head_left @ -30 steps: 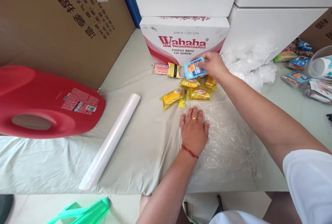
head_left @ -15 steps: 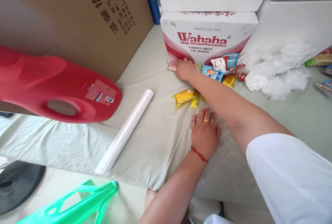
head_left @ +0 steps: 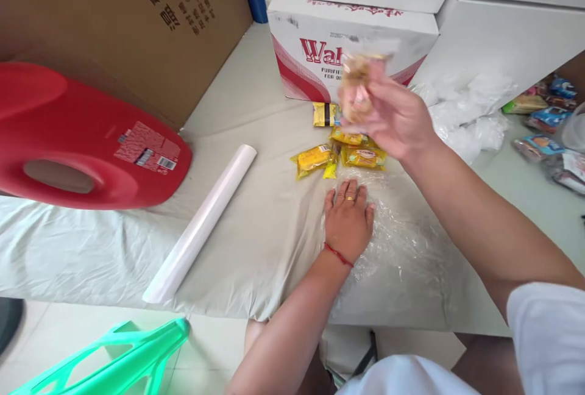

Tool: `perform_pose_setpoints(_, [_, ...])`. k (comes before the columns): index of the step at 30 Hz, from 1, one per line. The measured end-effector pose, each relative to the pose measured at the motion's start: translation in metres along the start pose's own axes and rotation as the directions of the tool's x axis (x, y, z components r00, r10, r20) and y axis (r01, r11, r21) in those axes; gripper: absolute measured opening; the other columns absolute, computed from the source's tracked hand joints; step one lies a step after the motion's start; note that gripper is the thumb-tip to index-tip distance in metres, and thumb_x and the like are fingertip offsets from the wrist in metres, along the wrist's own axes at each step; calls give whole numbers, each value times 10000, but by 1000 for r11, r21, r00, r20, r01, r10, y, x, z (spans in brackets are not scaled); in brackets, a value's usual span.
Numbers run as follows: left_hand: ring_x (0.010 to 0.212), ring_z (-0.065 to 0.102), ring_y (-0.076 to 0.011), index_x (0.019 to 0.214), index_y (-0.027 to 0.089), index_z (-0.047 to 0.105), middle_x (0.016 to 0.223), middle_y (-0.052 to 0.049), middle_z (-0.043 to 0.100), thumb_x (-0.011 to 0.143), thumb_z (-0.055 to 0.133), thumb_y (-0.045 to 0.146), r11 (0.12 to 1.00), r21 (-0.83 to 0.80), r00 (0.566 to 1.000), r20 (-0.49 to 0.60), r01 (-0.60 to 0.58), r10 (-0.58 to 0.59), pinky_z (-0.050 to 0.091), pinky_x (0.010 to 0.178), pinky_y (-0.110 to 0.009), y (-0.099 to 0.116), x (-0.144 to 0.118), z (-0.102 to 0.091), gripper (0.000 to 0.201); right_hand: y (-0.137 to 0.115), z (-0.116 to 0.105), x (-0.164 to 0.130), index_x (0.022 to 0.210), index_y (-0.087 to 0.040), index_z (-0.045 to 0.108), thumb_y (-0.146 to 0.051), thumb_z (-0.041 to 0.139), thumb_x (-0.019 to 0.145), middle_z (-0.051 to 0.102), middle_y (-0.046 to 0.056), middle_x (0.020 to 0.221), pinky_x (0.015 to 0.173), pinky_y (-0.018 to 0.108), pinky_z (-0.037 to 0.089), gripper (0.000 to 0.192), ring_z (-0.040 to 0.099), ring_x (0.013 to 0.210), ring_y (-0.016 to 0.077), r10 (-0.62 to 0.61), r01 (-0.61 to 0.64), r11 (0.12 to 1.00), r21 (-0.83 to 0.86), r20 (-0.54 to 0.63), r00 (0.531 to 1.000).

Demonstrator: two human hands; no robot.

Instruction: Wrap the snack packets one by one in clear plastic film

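My left hand (head_left: pixel 348 219) lies flat, fingers spread, on a sheet of clear plastic wrap (head_left: pixel 411 242) spread over the pale cloth. My right hand (head_left: pixel 388 116) is raised above the snack pile and grips a small pinkish snack packet (head_left: pixel 355 85), blurred by motion. Below it lie yellow snack packets (head_left: pixel 315 160) (head_left: pixel 363 157), and a yellow-and-black packet (head_left: pixel 324 114) sits nearer the Wahaha box (head_left: pixel 301 60).
A white roll of wrap (head_left: pixel 201 224) lies left of my hands. A red plastic jug (head_left: pixel 82 139) rests on its side at left, a brown carton (head_left: pixel 114 23) behind it. Crumpled clear bags (head_left: pixel 470 114) and more snacks (head_left: pixel 543 114) sit at right. A green stool (head_left: pixel 119 358) stands below.
My right hand dropped the blue packet, reached left to the pinkish packet by the box, and has now lifted it up. My left hand stayed flat on the wrap.
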State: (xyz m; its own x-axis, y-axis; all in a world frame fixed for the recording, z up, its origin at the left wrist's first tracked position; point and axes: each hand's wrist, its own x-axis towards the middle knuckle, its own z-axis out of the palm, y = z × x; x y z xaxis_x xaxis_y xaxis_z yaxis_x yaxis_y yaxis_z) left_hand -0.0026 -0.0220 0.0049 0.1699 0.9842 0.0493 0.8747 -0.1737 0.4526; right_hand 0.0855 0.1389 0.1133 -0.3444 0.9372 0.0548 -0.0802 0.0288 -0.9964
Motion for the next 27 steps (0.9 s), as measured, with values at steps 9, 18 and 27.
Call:
perform_pose_setpoints(9, [1510,418,-250,1427,216,589,1606,-81,498,1071,358,334,999,-40,1000,-12,19,-19,297,1242,-524,-2,4,-1,441,44,-58,-192,1020,-286,574,-485,725,854,745,64,1003,782,443,598,300,716,837,251,257,-324,930,-173,-324,911])
perform_pose_setpoints(18, [1447,507,-213,1275,199,706,1463,-86,646,1103,139,387,942,-324,990,-79,86,-117,329,1230,-477,-10,11,-4,622,54,-47,-193,1436,-212,539,-474,688,921,540,181,1519,1107,592,436,596,522,1361,379,65,301,409,-862,357,932])
perform_pose_setpoints(27, [1449,510,-239,1273,176,705,1469,-99,639,1098,188,375,965,-247,991,-86,83,-107,328,1231,-497,-8,11,-1,581,81,-47,-202,1556,-275,459,-293,371,1091,540,101,1562,1255,581,251,474,446,1481,246,64,305,397,-866,357,932])
